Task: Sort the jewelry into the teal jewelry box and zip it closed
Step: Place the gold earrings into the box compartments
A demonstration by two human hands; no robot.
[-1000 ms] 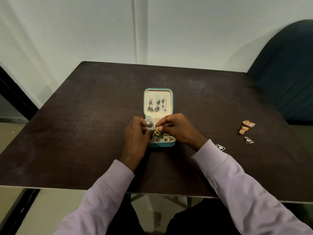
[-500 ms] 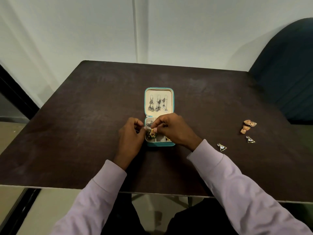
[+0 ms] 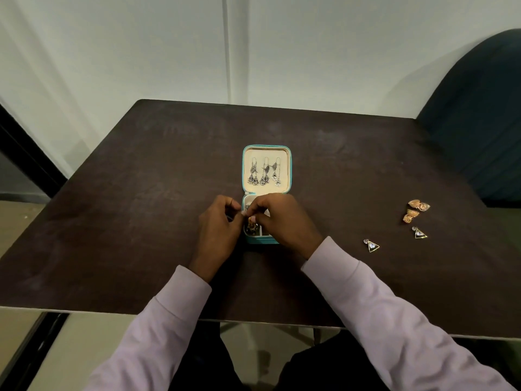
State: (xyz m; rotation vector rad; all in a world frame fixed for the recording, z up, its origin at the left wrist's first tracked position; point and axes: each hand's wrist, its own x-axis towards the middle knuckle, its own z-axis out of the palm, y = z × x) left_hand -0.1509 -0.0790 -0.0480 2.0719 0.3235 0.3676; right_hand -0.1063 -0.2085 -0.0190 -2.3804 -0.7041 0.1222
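So the teal jewelry box point(image 3: 266, 193) sits open mid-table, lid lying flat at 12 o'clock with three silver dangly earrings point(image 3: 264, 173) hung on its cream lining. Both hands meet over the tray's left side. The right hand point(image 3: 277, 220) pinches a small gold earring point(image 3: 251, 220) at its fingertips, just above a dark piece in the front-left compartment. The left hand point(image 3: 218, 224) has curled fingers meeting it there, looks like it's pinching the same earring, but it's too tiny to be sure. Off at 3 o'clock on the dark table point(image 3: 141, 221): two gold jhumka earrings point(image 3: 414, 211), and two triangle earrings point(image 3: 394, 240) nearer me.
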